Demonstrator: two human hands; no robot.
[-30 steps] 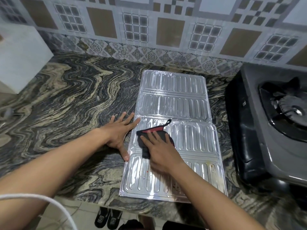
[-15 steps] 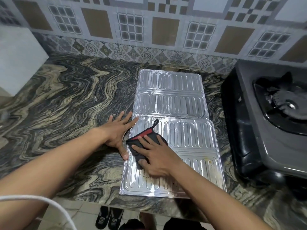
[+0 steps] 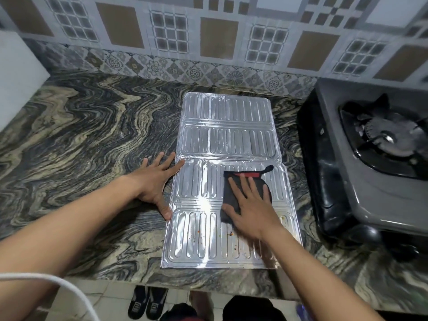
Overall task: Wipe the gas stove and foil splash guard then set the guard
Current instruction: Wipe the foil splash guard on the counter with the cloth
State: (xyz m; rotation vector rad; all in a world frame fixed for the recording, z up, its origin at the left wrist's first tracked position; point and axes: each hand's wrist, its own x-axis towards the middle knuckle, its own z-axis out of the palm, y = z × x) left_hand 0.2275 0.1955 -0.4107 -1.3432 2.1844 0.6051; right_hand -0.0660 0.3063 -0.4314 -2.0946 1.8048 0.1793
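The silver foil splash guard [image 3: 227,135] lies flat and unfolded on the marble counter, with small crumbs and specks on its nearest panel. My right hand [image 3: 251,212] presses flat on a black cloth with a red band and loop [image 3: 252,179], on the right part of the guard's second-nearest panel. My left hand [image 3: 155,181] lies spread on the counter, its fingertips and thumb touching the guard's left edge. The grey gas stove [image 3: 375,181] stands to the right, a burner with its black pan support visible.
The dark swirled marble counter [image 3: 92,140] stretches left to a white block [image 3: 16,75]. A patterned tile wall [image 3: 208,38] runs along the back. Below the counter's front edge the floor shows black sandals [image 3: 148,302]. A white cord [image 3: 58,283] crosses the lower left.
My right hand has slid the cloth from the guard's left side toward its right side. My left hand stays pressed at the guard's left edge.
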